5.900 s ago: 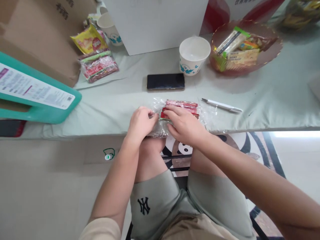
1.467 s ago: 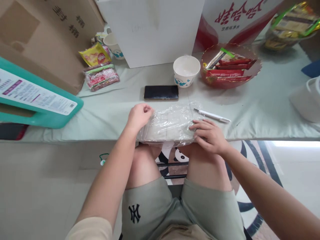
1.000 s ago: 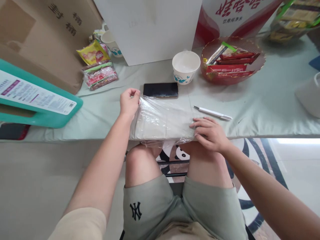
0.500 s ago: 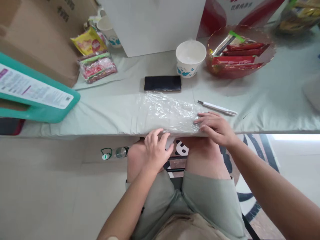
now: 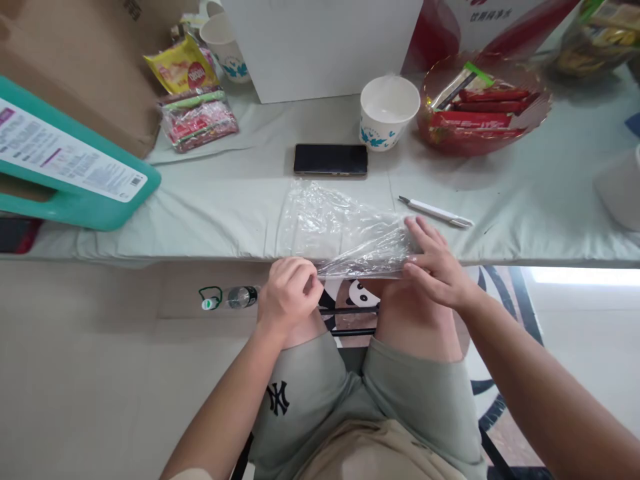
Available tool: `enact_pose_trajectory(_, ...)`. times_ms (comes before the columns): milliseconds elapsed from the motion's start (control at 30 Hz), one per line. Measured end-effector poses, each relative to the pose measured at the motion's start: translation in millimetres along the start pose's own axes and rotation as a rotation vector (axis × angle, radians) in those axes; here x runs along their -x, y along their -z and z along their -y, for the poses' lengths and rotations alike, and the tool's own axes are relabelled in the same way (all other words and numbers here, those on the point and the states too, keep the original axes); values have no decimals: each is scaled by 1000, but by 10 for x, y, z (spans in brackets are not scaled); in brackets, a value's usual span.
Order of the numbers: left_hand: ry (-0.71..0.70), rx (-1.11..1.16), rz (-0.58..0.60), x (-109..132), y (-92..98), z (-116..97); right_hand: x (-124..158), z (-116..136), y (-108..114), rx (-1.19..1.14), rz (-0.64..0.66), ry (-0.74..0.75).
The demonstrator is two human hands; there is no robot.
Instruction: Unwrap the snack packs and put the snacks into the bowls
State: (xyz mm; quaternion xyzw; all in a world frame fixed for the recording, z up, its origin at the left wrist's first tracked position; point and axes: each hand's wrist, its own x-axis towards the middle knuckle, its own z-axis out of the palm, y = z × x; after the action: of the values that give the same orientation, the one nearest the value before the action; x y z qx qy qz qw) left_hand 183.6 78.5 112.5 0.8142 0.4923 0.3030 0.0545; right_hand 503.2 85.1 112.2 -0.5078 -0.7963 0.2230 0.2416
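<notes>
The left hand [image 5: 290, 293], fingers loosely spread half a second ago, now has its grip clamped on the near edge of clear plastic film [image 5: 320, 223], creasing it across the counter's [image 5: 220, 223] front. The right hand [image 5: 440, 270], grip apart, rests on the film's right end, so both sides appear steadied. Beyond, red packets [image 5: 470, 120], like those bundled in film six seconds ago, fill the bowl [image 5: 540, 110].

Clear plastic wrap [image 5: 345, 227] — thin, shiny, see-through and crumpled.
Lies spread on the cloth-covered table [image 5: 215, 220] at the front edge — loosely wrinkled toward the back, drawn into tight creases along the front.
</notes>
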Motion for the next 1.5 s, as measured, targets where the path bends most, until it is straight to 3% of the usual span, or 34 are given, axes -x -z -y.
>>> enact_pose_trajectory(233,-48,36,34,-1,158,28,-2,-51,49,-55,-88,-30)
enact_pose_trajectory(333,-6,63,59,-55,259,31,-10,15,90,-144,-202,-92)
enact_pose_trajectory(500,347,415,75,-163,373,87,-38,130,92,-362,-470,-286)
enact_pose_trajectory(633,593,683,-82,-303,260,96,-99,139,58,-446,-506,-381)
enact_pose_trajectory(700,688,741,-105,-422,177,81,-130,139,47,-474,-499,-439)
enact_pose_trajectory(833,780,613,-16,-742,65,82,-147,132,41,-457,-506,-578)
enact_pose_trajectory(967,754,426,81,-996,-19,164,-137,89,66,-203,-516,-642)
enact_pose_trajectory(1133,678,146,175,-1049,-129,253,-198,-20,81,-18,-463,-639)
enact_pose_trajectory(1233,657,-4,164,-1014,-171,258,-225,-76,84,37,-466,-670)
enact_pose_trajectory(1333,633,-92,133,-972,-197,250,-206,-43,112,151,-624,-558)
enact_pose_trajectory(1400,614,-114,125,-945,-210,248,-183,56,123,233,-711,-357)
enact_pose_trajectory(1433,605,-119,117,-933,-218,248,-174,127,112,253,-710,-225)
enact_pose_trajectory(1500,590,-126,83,-908,-237,249,-165,286,41,256,-585,39)
